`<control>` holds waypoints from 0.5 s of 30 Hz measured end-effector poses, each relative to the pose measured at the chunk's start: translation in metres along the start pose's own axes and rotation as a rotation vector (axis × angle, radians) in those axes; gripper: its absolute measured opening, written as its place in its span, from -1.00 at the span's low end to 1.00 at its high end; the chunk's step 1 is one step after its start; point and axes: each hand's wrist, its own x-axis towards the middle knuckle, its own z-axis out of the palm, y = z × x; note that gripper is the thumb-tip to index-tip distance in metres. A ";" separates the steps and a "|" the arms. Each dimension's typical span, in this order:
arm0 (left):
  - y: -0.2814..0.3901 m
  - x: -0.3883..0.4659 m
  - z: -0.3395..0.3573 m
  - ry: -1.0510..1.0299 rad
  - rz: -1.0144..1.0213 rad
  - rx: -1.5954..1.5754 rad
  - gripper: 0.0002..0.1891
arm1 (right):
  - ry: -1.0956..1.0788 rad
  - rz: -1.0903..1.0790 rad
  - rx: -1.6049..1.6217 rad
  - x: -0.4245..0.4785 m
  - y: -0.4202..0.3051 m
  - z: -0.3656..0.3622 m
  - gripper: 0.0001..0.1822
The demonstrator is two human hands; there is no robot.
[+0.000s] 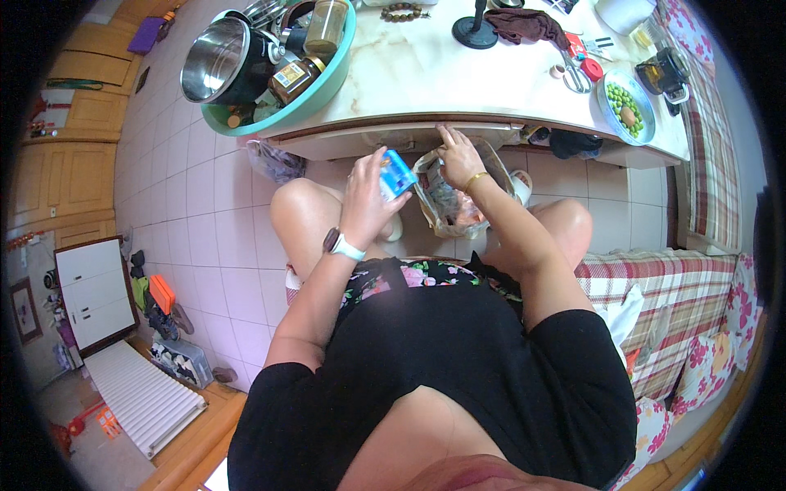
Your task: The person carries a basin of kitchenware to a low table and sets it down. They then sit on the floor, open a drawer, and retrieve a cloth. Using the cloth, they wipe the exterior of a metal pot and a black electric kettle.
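A small blue and white packet (397,175) is held in my left hand (366,196), thumb below and fingers over its top, above my knees. My right hand (457,158) is stretched out over the near side of the coffee table, fingers apart and nothing seen in them. Its fingertips come up to the drawer front (393,138) under the tabletop. Beneath that hand a paper bag (430,212) stands between my legs, its mouth wide, with plastic wrappings and other scraps inside. Whether the right hand touches the bag's rim cannot be made out.
A green basin (338,92) piled with a steel pot (215,61) and jars overhangs the table's left edge. A bowl of green fruit (645,116), scissors (576,78) and a brown cloth (528,26) are on the marble-patterned tabletop (417,80). A plastic bag (276,161) lies on the floor.
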 end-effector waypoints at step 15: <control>-0.079 0.077 0.040 -0.392 -0.016 0.387 -0.43 | -0.006 0.004 0.085 -0.046 -0.027 -0.005 -0.76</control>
